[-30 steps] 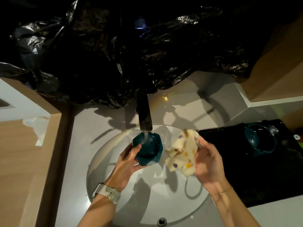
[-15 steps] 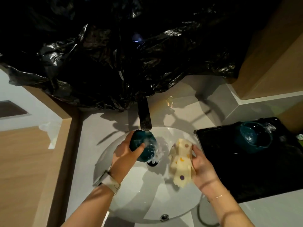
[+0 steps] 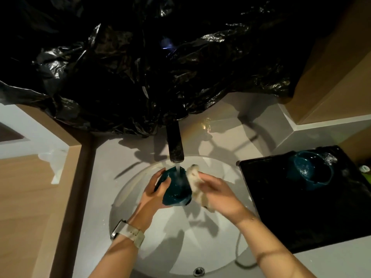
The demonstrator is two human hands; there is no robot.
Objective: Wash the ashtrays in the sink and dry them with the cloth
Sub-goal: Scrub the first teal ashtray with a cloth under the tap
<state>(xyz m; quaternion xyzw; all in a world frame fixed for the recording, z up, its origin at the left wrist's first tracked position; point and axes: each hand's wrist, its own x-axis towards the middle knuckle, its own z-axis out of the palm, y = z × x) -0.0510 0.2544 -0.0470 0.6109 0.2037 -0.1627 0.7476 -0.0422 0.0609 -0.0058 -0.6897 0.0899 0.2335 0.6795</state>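
My left hand (image 3: 154, 194) grips the ashtray (image 3: 176, 189) under the tap (image 3: 175, 143) (water running); my right hand (image 3: 219, 194) presses the gripped cloth (image 3: 195, 183) against it.

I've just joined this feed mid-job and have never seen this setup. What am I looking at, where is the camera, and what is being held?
There is no machine here: these are a person's two bare hands, filmed by a camera worn on their head and looking down. The left hand grips a dark teal ashtray under water running from the tap, over a white sink. The right hand holds a pale cloth against the ashtray. A second ashtray sits on a black tray to the right. Black plastic sheeting hangs behind.
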